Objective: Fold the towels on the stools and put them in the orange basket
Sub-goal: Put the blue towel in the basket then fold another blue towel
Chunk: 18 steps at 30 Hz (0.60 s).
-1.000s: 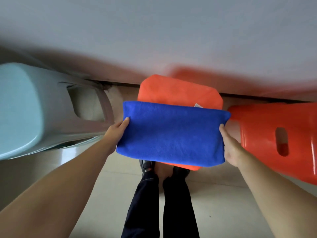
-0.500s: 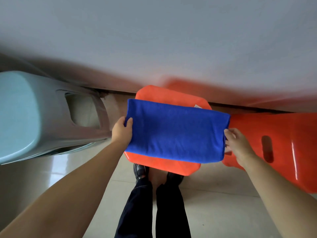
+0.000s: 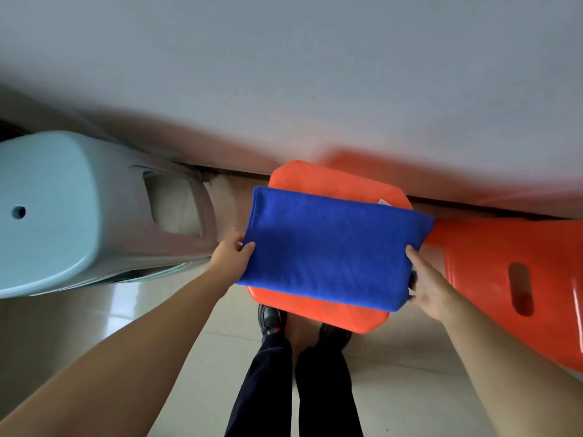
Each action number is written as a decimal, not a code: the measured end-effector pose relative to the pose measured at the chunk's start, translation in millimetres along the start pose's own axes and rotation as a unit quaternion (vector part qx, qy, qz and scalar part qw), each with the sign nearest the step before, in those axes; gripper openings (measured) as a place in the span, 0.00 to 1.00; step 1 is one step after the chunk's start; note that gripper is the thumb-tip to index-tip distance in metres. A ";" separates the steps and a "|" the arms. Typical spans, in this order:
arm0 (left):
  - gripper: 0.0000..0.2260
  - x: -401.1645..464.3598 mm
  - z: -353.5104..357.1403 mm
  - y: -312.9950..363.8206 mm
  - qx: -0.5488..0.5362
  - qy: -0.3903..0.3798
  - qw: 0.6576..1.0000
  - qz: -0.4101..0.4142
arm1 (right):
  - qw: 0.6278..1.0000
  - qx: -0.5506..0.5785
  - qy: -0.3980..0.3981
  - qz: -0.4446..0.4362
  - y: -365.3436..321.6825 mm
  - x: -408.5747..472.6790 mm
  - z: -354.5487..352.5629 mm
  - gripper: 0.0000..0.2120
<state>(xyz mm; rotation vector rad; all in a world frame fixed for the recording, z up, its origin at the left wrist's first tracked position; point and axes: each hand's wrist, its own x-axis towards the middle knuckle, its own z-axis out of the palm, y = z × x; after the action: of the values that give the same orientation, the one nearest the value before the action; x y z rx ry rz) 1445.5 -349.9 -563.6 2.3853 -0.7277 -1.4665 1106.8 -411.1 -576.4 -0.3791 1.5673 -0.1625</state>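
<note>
- where the view looks down past the person's arms, a folded blue towel [image 3: 331,247] lies flat across the orange stool [image 3: 315,310], covering most of its seat; the seat's far edge and near edge show beyond the cloth.
- the towel's left end overhangs the seat's left edge; its right end reaches past the seat's right edge, toward the second orange stool [image 3: 520,279].
- a small white tag [image 3: 383,201] shows at the towel's far edge, near the far right corner of the seat.
- left hand [image 3: 230,257]: pinches the towel's left end, thumb on top of the cloth, fingers curled beneath.
- right hand [image 3: 426,285]: grips the towel's right end near its near corner, thumb lying on the cloth, fingers tucked under the edge.
- the hands are well apart, one at each short end of the towel.
- pale blue stool [image 3: 47,209]: lies at the left, its seat with a small centre hole.
- second orange stool: at the right, just beside the first, a slot in its side.
- dark trousers [image 3: 293,389] and black shoes [image 3: 271,316] stand on the tiled floor [image 3: 94,326] below the seat's near edge.
- no basket is visible.
</note>
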 end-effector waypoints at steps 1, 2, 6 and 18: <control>0.08 1.2 -0.3 2.4 0.008 0.003 1.000 0.000 | 1.000 -0.005 -0.002 -0.007 -3.8 -0.2 0.4 0.22; 0.09 1.6 0.5 2.8 0.018 0.005 1.000 -0.001 | 1.000 -0.007 0.001 -0.010 -4.8 -1.7 0.6 0.20; 0.10 6.0 1.2 7.7 0.041 0.016 0.999 -0.004 | 0.999 0.032 -0.025 -0.032 -7.0 -0.1 -4.0 0.24; 0.09 -6.1 6.4 15.9 0.016 0.013 0.999 -0.025 | 0.997 0.033 -0.062 -0.037 -49.0 -47.4 -18.6 0.12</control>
<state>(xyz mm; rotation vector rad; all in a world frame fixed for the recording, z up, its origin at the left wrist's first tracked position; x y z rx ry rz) 1433.0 -359.8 -554.7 2.4586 -0.6963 -1.4509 1094.8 -443.2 -514.6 -0.3883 1.4238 -0.2435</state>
